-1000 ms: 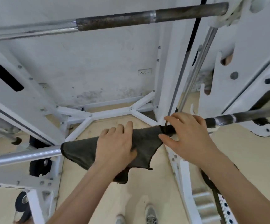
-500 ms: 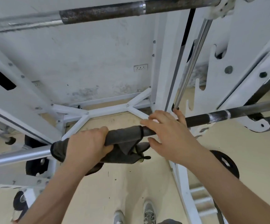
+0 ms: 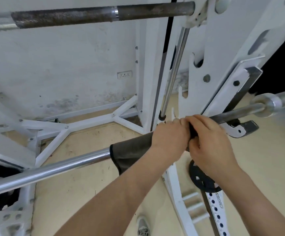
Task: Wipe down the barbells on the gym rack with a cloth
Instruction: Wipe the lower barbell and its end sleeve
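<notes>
Two bars on rack [image 3: 148,65]: lower bar [image 3: 53,169] across mid-frame, upper bar [image 3: 87,14] overhead. Cloth [image 3: 131,149] wrapped round lower bar near right upright. Left hand [image 3: 169,138] clamped over cloth; right hand [image 3: 210,143] curled round bar beside it, hands touching. Advice: squeeze full wrap, slide lengthwise, twist for underside. Forearms extended, palms down.

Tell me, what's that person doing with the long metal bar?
A person is wiping a barbell that sits on a white gym rack. Their left hand grips a dark cloth wrapped round the barbell. Their right hand grips the barbell right beside it, at the cloth's end. A second, rusty-looking upper bar sits higher on the rack, and nobody is touching it.
</notes>
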Tool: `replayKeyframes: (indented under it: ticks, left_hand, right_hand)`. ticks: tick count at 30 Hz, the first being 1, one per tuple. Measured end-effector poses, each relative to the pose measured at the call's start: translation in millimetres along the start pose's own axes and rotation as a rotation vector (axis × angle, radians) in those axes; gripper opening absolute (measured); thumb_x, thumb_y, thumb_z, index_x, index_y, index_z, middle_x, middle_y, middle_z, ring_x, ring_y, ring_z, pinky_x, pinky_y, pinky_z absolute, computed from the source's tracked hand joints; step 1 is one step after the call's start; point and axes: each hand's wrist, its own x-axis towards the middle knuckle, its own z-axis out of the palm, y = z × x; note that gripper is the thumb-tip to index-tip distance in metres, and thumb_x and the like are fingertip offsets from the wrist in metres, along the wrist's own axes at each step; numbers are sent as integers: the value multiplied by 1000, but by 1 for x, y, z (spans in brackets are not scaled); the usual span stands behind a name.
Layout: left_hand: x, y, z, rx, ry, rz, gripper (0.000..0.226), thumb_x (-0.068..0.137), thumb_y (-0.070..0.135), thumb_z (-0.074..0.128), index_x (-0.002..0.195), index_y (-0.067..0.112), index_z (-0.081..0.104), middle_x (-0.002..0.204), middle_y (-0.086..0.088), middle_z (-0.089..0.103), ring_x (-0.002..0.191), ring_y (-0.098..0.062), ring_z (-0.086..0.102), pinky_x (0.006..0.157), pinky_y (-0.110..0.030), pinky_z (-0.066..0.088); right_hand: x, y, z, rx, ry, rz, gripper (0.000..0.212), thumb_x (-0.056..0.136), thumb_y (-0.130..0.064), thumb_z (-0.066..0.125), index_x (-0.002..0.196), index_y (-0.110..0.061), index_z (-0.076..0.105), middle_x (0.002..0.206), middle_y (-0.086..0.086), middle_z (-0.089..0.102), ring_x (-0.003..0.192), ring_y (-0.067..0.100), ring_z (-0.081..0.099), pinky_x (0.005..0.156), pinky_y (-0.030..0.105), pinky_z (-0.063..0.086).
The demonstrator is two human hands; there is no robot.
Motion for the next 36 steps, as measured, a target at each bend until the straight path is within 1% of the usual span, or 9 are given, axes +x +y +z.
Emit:
replayKeyframes:
  ticks: [4, 7, 10, 12, 16, 22, 25, 29, 36]
  left_hand:
    - [-22, -21, -17, -157, 83, 87, 44, 87, 29, 52, 128, 13, 47, 111, -2, 60, 103, -24, 56, 87, -39, 41]
    - [-91, -76, -19, -307, 239, -155, 34, 84, 30, 40, 110, 26, 62, 102, 9, 64, 95, -18, 58, 79, -34, 48]
    - [-133, -124, -9, -258, 10, -569, 47, 90, 43, 16, 89, 28, 61, 82, 7, 62, 79, -21, 60, 64, -33, 48]
    - [-137, -137, 6, -128, -122, -547, 64, 87, 57, 1, 72, 25, 55, 67, 4, 56, 68, -22, 58, 59, -30, 46]
    - [-135, -142, 14, -129, -101, -526, 71, 89, 60, -1, 61, 25, 54, 61, 4, 54, 64, -23, 59, 64, -33, 50]
    - [-129, -148, 19, -103, -109, -437, 60, 92, 50, 5, 81, 19, 55, 61, 3, 44, 61, -23, 49, 57, -29, 39]
    - [-124, -148, 19, -140, -133, -486, 47, 96, 43, 13, 89, 23, 56, 65, 5, 46, 62, -21, 49, 56, -30, 35]
    - [-117, -156, 20, -308, -224, -524, 44, 96, 42, 18, 68, 21, 45, 66, 1, 52, 64, -21, 52, 62, -31, 42]
    - [-129, -139, 4, -206, -126, -590, 38, 98, 32, 27, 99, 16, 61, 72, 1, 59, 62, -20, 53, 48, -29, 32]
  right_hand:
    - [-2, -1, 1, -78, -102, -65, 72, 65, -13, 65, 135, -9, 49, 136, 9, 50, 127, 26, 46, 106, 51, 33]
    - [-3, -41, 19, -164, -291, -221, 77, 76, -47, 61, 144, -20, 37, 145, 3, 41, 135, 21, 37, 114, 50, 23]
    - [12, -96, 56, -206, -409, -388, 65, 79, -78, 40, 116, -27, 56, 100, -4, 62, 96, 18, 59, 93, 39, 44]
    - [26, -115, 71, -243, -449, -432, 60, 78, -84, 35, 79, -26, 52, 68, -8, 55, 63, 15, 56, 60, 33, 44]
    - [34, -79, 65, -203, -381, -489, 56, 92, -69, 23, 69, -22, 43, 61, -7, 49, 52, 15, 48, 52, 35, 42]
    - [50, 52, 18, -315, -198, -177, 65, 98, -59, 8, 62, -20, 46, 58, -2, 52, 62, 25, 50, 69, 37, 41]
    - [55, 77, 13, -409, -94, -67, 55, 99, -44, 20, 57, -18, 43, 55, 2, 47, 63, 31, 50, 68, 42, 45]
    - [49, 34, 30, -487, -23, 7, 34, 92, -15, 42, 59, -12, 42, 50, 10, 54, 51, 33, 55, 65, 41, 47]
    - [8, -108, 83, -299, -35, -253, 35, 87, -26, 59, 54, -22, 46, 48, -6, 47, 46, 18, 39, 63, 33, 36]
